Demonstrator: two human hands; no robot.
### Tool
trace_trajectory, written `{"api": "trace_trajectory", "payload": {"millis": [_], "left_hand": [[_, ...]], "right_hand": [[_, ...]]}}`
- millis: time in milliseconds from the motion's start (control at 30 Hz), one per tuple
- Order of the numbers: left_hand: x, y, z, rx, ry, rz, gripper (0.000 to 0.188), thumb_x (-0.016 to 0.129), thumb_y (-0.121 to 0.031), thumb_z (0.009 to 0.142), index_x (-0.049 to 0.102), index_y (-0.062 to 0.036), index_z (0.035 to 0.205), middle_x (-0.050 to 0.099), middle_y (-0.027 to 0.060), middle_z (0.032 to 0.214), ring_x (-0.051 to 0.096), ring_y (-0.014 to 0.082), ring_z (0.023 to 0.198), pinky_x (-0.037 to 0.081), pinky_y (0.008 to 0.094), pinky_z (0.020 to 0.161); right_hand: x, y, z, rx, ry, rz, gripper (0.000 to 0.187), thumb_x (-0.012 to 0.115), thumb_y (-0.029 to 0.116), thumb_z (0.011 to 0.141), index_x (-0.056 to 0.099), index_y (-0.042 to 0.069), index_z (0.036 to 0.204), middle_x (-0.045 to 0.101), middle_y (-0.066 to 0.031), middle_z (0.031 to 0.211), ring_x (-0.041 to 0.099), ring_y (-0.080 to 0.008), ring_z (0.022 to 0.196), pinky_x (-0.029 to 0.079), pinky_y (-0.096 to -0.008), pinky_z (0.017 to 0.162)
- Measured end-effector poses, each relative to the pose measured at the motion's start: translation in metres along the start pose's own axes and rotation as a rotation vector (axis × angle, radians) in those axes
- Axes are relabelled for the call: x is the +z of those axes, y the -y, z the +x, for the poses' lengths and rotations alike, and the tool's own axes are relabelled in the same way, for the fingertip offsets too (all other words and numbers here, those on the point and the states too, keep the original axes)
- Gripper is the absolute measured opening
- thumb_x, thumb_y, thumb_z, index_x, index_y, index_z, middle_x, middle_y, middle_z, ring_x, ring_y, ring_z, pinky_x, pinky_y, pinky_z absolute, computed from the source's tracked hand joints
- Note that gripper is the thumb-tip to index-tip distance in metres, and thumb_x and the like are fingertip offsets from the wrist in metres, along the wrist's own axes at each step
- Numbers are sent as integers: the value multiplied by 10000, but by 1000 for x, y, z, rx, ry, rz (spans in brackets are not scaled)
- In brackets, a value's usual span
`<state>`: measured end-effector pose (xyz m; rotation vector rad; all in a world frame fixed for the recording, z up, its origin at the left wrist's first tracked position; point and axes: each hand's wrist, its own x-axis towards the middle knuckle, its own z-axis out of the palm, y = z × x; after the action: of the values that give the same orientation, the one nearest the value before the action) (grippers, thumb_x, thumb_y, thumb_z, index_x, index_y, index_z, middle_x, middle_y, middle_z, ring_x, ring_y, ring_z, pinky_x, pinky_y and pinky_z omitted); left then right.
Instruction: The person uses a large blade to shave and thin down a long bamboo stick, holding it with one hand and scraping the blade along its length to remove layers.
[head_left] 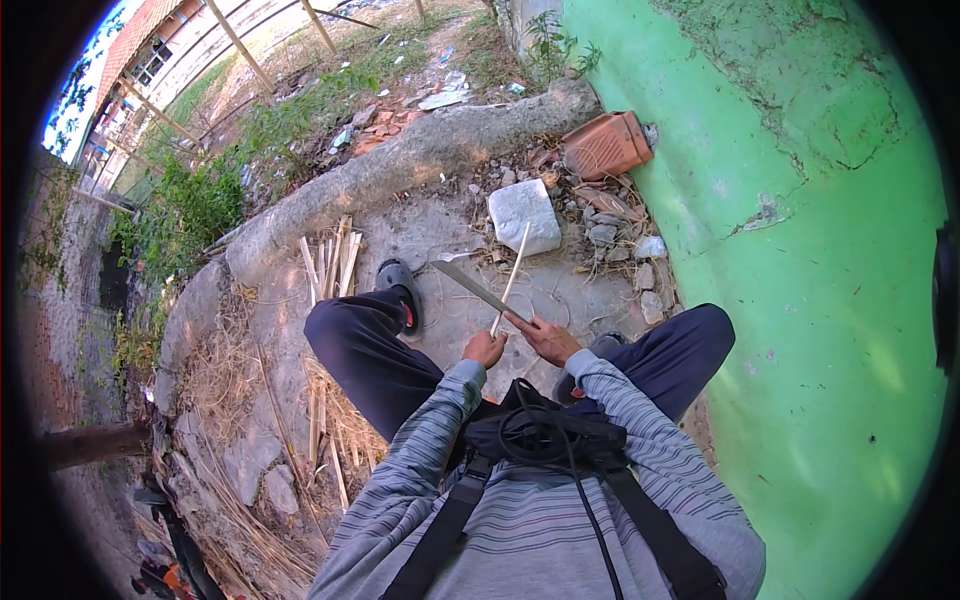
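My left hand [485,349] is closed around the lower end of a thin pale strip that looks like split bamboo [517,262]. The strip points up and away, leaning a little to the right. In my right hand [546,341] is a long-bladed knife [468,284], gripped at its near end, its grey blade slanting off to the far left. Blade and strip cross just ahead of my fingers; whether the edge bites into the strip cannot be made out. The knife's handle is hidden in my right fist.
A white block [525,215] lies ahead, beside rubble [603,234] and an orange clay tile [607,146]. Pale split strips [335,262] lie left of my knee, with shavings [345,410] nearer. A low concrete curb [400,150] curves behind; a green wall [800,300] rises at right.
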<state>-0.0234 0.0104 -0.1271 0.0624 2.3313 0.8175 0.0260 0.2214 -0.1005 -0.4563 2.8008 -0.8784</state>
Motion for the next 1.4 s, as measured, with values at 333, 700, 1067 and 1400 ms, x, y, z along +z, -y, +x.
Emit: {"api": "trace_trajectory", "payload": {"millis": [333,700,1067,1400], "left_hand": [[10,9,9,-78,65,38,573,616,-476,916,705,83,1004,695,310,997,687,437,982,518,490,865],[19,20,8,-28,-22,75,437,759,-375,819,698,55,870,701,285,903,700,410,898,533,462,807],[11,7,3,-142,78,116,413,740,-305,830,717,-4,1112,708,252,1119,681,394,1079,536,455,941],[14,5,8,-168,102,93,384,726,-289,833,717,3,1082,685,251,1186,649,401,1146,511,464,994]], "right_hand": [[6,-3,-1,-15,43,35,721,516,185,1005,184,435,1594,549,-178,918,624,-415,708,528,-517,663],[0,-12,-2,-50,120,18,758,537,171,986,179,466,1586,555,-176,892,635,-407,711,538,-511,687],[10,-18,-3,-31,131,-8,723,519,191,1004,186,467,1583,580,-192,910,650,-405,741,542,-508,695],[4,-28,-4,83,83,-11,762,533,158,982,188,479,1581,578,-168,904,649,-393,733,550,-498,676]]}}
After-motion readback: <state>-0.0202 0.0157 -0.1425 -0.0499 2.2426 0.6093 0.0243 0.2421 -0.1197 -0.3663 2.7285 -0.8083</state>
